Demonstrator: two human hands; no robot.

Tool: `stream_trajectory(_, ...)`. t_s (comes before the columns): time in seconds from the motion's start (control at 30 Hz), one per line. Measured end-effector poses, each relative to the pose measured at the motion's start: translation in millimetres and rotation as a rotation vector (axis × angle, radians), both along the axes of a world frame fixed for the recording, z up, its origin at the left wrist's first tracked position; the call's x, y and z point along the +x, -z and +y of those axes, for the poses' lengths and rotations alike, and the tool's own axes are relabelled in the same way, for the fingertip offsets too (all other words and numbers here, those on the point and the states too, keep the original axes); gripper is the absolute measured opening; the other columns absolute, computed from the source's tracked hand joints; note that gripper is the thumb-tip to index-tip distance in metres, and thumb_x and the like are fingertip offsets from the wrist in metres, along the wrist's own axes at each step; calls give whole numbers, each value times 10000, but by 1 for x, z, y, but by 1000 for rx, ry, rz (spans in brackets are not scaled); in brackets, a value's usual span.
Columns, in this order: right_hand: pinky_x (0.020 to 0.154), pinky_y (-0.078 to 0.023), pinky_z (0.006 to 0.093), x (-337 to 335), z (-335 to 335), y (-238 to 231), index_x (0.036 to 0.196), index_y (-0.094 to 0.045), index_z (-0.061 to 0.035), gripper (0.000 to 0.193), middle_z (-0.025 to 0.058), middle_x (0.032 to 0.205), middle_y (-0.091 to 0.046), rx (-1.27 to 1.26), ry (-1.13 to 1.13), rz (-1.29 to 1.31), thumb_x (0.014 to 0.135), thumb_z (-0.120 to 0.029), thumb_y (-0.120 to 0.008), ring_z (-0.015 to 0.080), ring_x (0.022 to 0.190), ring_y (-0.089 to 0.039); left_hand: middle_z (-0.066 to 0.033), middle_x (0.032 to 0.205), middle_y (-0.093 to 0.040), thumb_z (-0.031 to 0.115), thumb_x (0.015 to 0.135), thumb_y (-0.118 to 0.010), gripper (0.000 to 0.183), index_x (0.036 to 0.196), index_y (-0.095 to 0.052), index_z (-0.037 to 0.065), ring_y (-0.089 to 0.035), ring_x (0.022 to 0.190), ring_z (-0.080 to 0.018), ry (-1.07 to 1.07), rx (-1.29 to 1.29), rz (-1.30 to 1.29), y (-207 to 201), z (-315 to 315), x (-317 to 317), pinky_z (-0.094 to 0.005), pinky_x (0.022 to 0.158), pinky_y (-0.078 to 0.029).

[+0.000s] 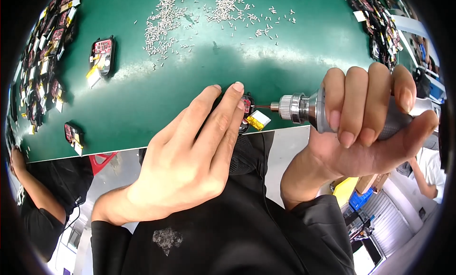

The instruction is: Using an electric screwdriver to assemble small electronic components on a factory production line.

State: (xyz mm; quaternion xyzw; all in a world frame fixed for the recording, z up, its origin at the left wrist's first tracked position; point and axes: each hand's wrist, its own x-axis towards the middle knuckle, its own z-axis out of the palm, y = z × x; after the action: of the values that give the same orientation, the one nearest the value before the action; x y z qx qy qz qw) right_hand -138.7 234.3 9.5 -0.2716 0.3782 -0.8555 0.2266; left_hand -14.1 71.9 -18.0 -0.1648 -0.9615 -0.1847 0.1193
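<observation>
My left hand (190,154) lies over a small black device casing (249,100) near the table's front edge, its fingers gripping it and hiding much of it. A red circuit board shows inside the casing. From it a silver battery pouch (259,119) with yellow tape hangs out to the right. My right hand (365,128) is wrapped around a silver and grey electric screwdriver (299,108), held almost level. Its thin bit points left and reaches the casing's right side; whether the tip sits on a screw is too small to tell.
Loose screws (164,25) lie scattered at the back of the green table (133,104). One open casing (102,56) rests back left, another (73,136) near the front edge. Piles of casings (45,52) line the left and right sides. Another person's arm (40,192) is at far left.
</observation>
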Motion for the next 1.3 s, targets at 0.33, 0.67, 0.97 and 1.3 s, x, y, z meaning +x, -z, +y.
stream_trajectory(0.33,530,-365,253,1,-3,7,915,-510,-95,359,-13,546,-411,95,-32,-10,945,-442,-421,90,456,-394,-194,1090,-600,-26,593,-651,387,964,-607,-128,-592,934,-318,12,52,24,4,-1,0,-355,706,-538)
stream_trajectory(0.67,456,-346,234,3,-27,6,849,-416,-93,283,-30,535,-385,199,-62,182,960,-352,-424,69,405,-341,-208,1117,-577,-37,622,-636,361,968,-589,-128,-575,934,-309,37,80,36,4,-4,-3,-341,670,-537)
stream_trajectory(0.97,381,-320,258,3,-29,6,896,-463,4,96,8,471,-367,-71,-42,145,875,-73,-516,87,366,-325,-167,1119,-554,-16,626,-613,392,1007,-580,-101,-533,1018,-297,69,90,21,-7,-8,0,-351,765,-517)
stream_trajectory(1.3,477,-496,249,27,-2,-99,1452,73,-125,820,82,746,-640,-620,-361,463,914,-128,-546,226,569,-638,-159,1129,-546,-22,681,-669,350,1013,-569,-65,-524,1042,-313,8,235,92,-10,5,10,-370,799,-508)
